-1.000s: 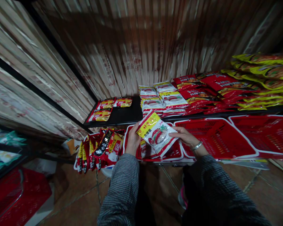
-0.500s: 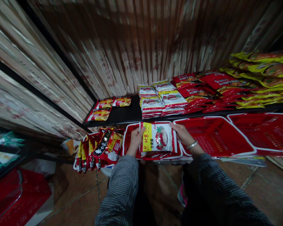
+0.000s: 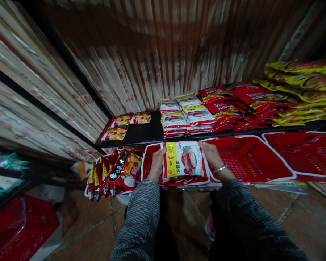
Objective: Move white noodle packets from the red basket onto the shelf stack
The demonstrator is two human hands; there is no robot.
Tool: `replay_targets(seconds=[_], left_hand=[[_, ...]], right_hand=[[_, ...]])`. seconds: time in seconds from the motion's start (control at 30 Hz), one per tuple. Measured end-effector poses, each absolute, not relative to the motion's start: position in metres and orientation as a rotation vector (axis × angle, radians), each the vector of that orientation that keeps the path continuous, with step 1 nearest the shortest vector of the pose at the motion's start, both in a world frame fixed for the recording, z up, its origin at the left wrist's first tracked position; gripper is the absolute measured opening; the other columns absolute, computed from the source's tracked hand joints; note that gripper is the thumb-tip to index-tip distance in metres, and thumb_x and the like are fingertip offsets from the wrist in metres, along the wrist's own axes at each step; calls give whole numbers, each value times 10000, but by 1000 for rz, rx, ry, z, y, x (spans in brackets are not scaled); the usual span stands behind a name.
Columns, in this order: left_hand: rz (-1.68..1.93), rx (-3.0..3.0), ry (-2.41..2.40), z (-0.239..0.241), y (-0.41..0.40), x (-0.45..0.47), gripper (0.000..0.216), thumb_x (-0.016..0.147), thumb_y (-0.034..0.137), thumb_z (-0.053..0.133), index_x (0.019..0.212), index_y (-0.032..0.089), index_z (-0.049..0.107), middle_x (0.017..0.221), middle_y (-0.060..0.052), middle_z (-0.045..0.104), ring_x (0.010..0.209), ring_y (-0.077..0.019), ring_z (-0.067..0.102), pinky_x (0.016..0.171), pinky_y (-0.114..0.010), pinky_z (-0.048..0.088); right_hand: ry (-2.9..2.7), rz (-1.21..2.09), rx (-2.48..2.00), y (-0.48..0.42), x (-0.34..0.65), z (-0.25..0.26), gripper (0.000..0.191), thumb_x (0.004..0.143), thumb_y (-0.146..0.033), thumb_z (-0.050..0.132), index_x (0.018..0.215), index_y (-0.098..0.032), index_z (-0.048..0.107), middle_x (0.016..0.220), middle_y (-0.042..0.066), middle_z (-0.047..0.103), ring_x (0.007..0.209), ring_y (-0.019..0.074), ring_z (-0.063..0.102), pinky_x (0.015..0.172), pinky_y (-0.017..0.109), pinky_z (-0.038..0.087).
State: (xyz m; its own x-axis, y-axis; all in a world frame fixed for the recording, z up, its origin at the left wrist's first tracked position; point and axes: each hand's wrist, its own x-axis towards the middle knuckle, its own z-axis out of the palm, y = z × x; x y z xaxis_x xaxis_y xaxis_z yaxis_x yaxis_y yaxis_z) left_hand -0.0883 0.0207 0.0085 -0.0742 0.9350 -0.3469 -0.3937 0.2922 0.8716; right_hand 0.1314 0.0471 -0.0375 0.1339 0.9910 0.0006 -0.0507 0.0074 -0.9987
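A white, yellow and red packet of instant noodles [image 3: 185,159] lies face up between my hands. My left hand [image 3: 158,163] grips its left edge, thumb on top. On the opposite edge, my right hand [image 3: 210,154] holds it the same way; a bracelet circles that wrist. Beneath the packet is a red basket [image 3: 147,165] with a white rim, and the packet covers most of its inside. Matching packets are stacked on the black shelf [image 3: 143,134] just beyond, the nearest stack [image 3: 175,121] close behind the held one.
Red noodle packets [image 3: 224,108] and yellow ones [image 3: 306,90] fill the shelf's right side. Several small packets [image 3: 115,132] lie at its left end. A basket [image 3: 111,181] of red and black packets stands at left, two red baskets [image 3: 250,156] at right. A red crate [image 3: 24,224] sits lower left.
The packet has turned slightly and shifted a little to the right, still held at both edges. Things on the shelf look the same.
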Motion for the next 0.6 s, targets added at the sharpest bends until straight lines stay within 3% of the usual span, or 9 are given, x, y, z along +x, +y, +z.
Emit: replay_targets(seconds=[0.17,0.4,0.6], left_hand=[[1215,598,1105,7,20,-86,340,613,410,776,758,114,698,757,-136,740,783,-303,710,742,-400,551],[1216,708,1116,-9,21,-81,451,501,522,807,693,136,676,677,-89,727,695,-268,701,656,-346,531],[1219,785,1194,-20,22,-86,468,551,572,757,678,130,672,670,-97,720,688,-260,693,644,-339,518]], right_hand=[[-1049,1202,-1231,45,137,-37,458,627,-666,673,602,-213,612,507,-13,602,524,168,552,493,280,426],[-1141,1259,-1254,40,147,-34,452,646,-662,665,630,-210,641,521,-16,611,538,167,556,503,278,431],[-1226,1184,-1263,36,146,-23,458,629,-646,687,566,-198,617,529,-30,595,539,135,521,537,260,419]])
